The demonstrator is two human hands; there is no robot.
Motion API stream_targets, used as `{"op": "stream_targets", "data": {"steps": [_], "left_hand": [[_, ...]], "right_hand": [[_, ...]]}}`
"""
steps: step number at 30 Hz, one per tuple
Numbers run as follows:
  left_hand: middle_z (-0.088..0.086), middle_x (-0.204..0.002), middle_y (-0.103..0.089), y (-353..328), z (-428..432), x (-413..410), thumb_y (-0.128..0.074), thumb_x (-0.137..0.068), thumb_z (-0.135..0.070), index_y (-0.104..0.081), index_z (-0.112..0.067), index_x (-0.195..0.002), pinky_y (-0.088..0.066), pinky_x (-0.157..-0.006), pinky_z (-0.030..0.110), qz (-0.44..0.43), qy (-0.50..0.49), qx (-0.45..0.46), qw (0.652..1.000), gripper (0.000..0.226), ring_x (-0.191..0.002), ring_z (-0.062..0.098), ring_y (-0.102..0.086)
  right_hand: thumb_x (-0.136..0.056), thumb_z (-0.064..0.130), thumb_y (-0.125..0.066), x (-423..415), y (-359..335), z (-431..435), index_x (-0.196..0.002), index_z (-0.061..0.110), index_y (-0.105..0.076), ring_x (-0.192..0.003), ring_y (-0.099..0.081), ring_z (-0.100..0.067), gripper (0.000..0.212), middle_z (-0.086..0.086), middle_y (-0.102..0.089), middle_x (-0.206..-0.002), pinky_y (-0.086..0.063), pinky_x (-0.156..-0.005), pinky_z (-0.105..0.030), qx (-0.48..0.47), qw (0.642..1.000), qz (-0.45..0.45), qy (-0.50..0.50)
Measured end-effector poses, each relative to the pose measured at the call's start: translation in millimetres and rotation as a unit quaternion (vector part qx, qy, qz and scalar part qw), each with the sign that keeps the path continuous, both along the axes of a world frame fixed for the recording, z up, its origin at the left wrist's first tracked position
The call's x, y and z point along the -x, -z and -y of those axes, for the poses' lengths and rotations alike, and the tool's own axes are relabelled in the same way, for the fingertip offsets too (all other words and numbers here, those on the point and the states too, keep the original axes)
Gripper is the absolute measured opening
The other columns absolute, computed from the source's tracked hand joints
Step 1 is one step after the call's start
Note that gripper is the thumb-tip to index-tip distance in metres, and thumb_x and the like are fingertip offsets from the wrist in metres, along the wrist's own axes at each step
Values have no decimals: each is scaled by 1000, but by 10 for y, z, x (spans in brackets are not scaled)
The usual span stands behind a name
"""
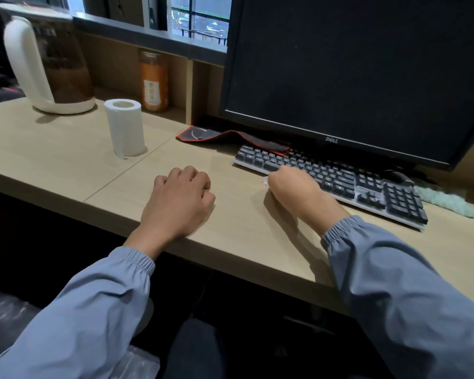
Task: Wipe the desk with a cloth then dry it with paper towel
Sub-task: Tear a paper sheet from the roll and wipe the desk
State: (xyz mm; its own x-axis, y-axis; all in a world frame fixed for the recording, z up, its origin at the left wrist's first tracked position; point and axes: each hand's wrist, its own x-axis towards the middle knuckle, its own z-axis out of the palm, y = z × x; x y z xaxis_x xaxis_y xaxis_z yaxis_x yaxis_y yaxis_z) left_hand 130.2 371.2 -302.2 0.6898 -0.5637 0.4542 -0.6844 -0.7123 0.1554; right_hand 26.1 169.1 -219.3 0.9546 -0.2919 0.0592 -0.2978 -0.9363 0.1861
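Note:
A white paper towel roll [125,127] stands upright on the light wood desk [52,149], left of centre. A pale green fluffy cloth [446,201] lies on the desk at the far right, beyond the keyboard's right end. My left hand [179,201] rests on the desk near its front edge, fingers curled under, holding nothing. My right hand [293,187] is curled over the front left edge of the black keyboard [367,187] and grips it. A small white bit shows by its thumb. Both hands are far from the cloth and the roll.
A large dark monitor [353,64] stands behind the keyboard. A black mouse pad with red trim [230,136] lies folded under it. A mouse [396,176] sits behind the keyboard. A white kettle [49,64] and an orange jar [153,80] stand at the back left.

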Motion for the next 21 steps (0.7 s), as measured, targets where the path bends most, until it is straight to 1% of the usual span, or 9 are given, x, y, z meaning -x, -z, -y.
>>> {"op": "stream_targets", "data": {"steps": [2,5,7,10,13,15,17,19,21], "left_hand": [[-5,-119,-58,-3,-14,-4,-38,-96,-39,-62,-29,-116,-33,-90,41,-2,3,6,1000,32,-105,21,-49],[-3,-120,-59,-23,-17,-3,-39,-96,-39,-63,-28,-116,-32,-89,41,-8,8,5,1000,33,-107,22,-51],[-2,-120,-59,-26,-19,-2,-39,-96,-39,-63,-27,-116,-33,-89,42,-6,9,9,1000,33,-107,23,-51],[-2,-120,-59,-13,-21,-12,-39,-96,-39,-63,-27,-116,-28,-86,39,0,9,13,1000,33,-107,23,-51],[-3,-117,-59,-11,-5,-8,-39,-95,-39,-62,-28,-112,-27,-84,38,8,6,14,1000,31,-102,21,-49],[-4,-115,-59,7,8,2,-39,-94,-39,-62,-28,-110,-27,-83,38,12,2,12,1000,30,-100,21,-49],[-4,-115,-58,-5,15,14,-38,-95,-39,-61,-27,-112,-29,-83,39,11,3,1,1000,31,-102,21,-49],[-3,-118,-58,-33,11,25,-37,-97,-40,-60,-27,-115,-31,-86,40,3,4,-16,1000,32,-105,22,-49],[-2,-119,-57,-52,-2,35,-37,-98,-40,-60,-26,-116,-31,-86,40,-5,6,-23,1000,32,-107,23,-49]], "right_hand": [[-98,-2,-46,-42,17,-44,-73,5,-47,-65,-50,-26,26,-9,-50,-79,-48,-65,-36,19,1000,-9,-8],[-93,-7,-46,-36,23,-76,-62,9,-34,-53,-37,-19,37,-5,-39,-67,-39,-58,-37,67,997,-35,-32],[-94,-7,-46,32,16,-72,-66,6,-45,-55,-42,-21,31,-5,-40,-66,-42,-57,-37,79,995,-37,-43],[-95,-3,-46,253,6,-178,-86,1,-66,-59,-50,-22,22,-4,-45,-66,-49,-57,-36,75,995,-13,-58],[-89,0,-50,624,112,-411,-95,4,-71,-50,-48,-20,22,-1,-45,-57,-36,-44,-33,67,994,-8,-86],[-83,1,-53,778,153,-479,-93,8,-71,-60,-61,-28,22,-6,-57,-62,-39,-47,-36,47,993,-24,-105],[-89,4,-52,761,95,-430,-89,11,-68,-64,-63,-27,18,-7,-60,-67,-52,-55,-41,35,993,-17,-110],[-99,10,-48,708,33,-368,-96,11,-69,-69,-62,-25,21,-7,-61,-76,-57,-66,-41,31,993,-15,-109],[-102,12,-45,730,40,-398,-107,10,-71,-74,-61,-26,26,-9,-66,-88,-54,-67,-38,28,993,2,-112]]}}
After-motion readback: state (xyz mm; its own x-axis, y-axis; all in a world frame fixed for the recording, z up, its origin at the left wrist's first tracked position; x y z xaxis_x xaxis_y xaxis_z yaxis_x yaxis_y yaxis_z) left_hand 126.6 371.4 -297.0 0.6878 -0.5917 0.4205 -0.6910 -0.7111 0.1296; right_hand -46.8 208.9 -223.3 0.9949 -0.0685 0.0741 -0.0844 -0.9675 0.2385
